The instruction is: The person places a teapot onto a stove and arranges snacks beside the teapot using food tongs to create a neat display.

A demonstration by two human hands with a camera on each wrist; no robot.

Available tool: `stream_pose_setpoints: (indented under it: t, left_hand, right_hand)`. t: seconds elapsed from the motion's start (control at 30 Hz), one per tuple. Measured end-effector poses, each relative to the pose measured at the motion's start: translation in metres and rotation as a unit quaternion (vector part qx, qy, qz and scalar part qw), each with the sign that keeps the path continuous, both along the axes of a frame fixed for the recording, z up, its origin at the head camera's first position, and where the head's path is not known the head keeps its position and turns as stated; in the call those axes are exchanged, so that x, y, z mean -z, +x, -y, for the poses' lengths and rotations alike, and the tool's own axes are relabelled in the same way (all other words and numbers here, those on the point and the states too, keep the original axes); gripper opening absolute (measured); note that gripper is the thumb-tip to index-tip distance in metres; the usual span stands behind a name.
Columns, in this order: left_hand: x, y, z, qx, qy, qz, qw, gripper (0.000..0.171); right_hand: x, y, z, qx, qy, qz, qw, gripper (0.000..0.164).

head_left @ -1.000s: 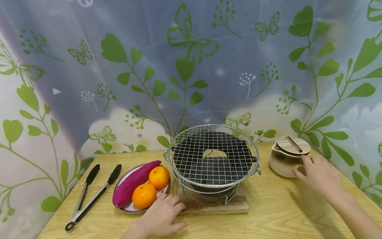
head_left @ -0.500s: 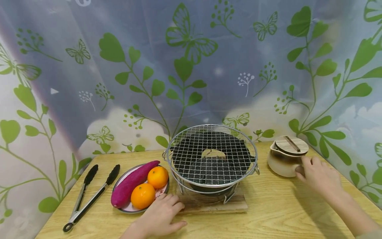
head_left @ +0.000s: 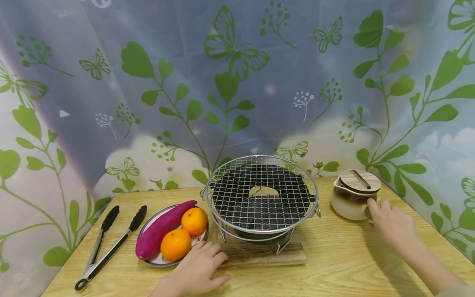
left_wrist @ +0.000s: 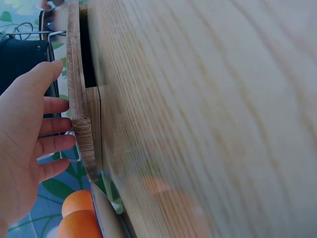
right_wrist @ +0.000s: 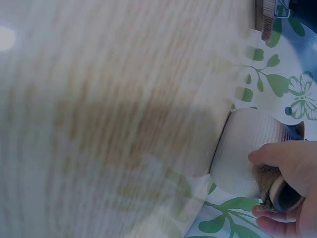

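Observation:
At the right of the head view stands a white-and-brown side-handled teapot point(head_left: 345, 206) with a round wooden lid point(head_left: 350, 178). My right hand point(head_left: 395, 227) grips its short handle. In the right wrist view the handle point(right_wrist: 270, 181) is wrapped in twine, with the thumb along one side and fingers curled on the other. My left hand point(head_left: 198, 266) rests with loosely spread fingers at the wooden board point(head_left: 271, 260) under the stove. The left wrist view shows those fingertips right at the board's edge point(left_wrist: 77, 64), holding nothing.
A dark stove with a round wire grate point(head_left: 261, 214) stands on the board at the centre. To its left, a plate point(head_left: 163, 260) holds a purple sweet potato point(head_left: 163, 231) and two oranges point(head_left: 176, 244). Tongs point(head_left: 107, 251) lie spread at far left. A patterned curtain point(head_left: 237, 123) hangs behind.
My right hand has moved from beside the teapot onto its handle, and its fingers have closed round it. The left hand stays at the board. The view has shifted slightly.

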State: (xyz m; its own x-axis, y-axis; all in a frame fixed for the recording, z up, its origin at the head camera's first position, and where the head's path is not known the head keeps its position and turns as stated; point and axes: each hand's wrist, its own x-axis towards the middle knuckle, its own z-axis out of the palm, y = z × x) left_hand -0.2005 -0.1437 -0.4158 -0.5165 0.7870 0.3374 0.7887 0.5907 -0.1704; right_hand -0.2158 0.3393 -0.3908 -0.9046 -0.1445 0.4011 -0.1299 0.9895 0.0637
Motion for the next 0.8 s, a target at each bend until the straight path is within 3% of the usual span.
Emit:
stream_pose_setpoints:
  t: [0.47,0.8]
  left_hand:
    - [-0.0005,0.0004,-0.0019,0.001,0.007,0.001,1.0000,0.034]
    - [0.0002,0.0005,-0.0028,0.003,0.012,-0.006,0.9999,0.035]
  right_hand:
    - [0.0026,-0.0023,-0.0007,0.002,0.007,-0.001,1.000,0.033]
    - [0.0097,-0.0047,-0.0024,-0.027,0.026,-0.092,0.995,0.036]
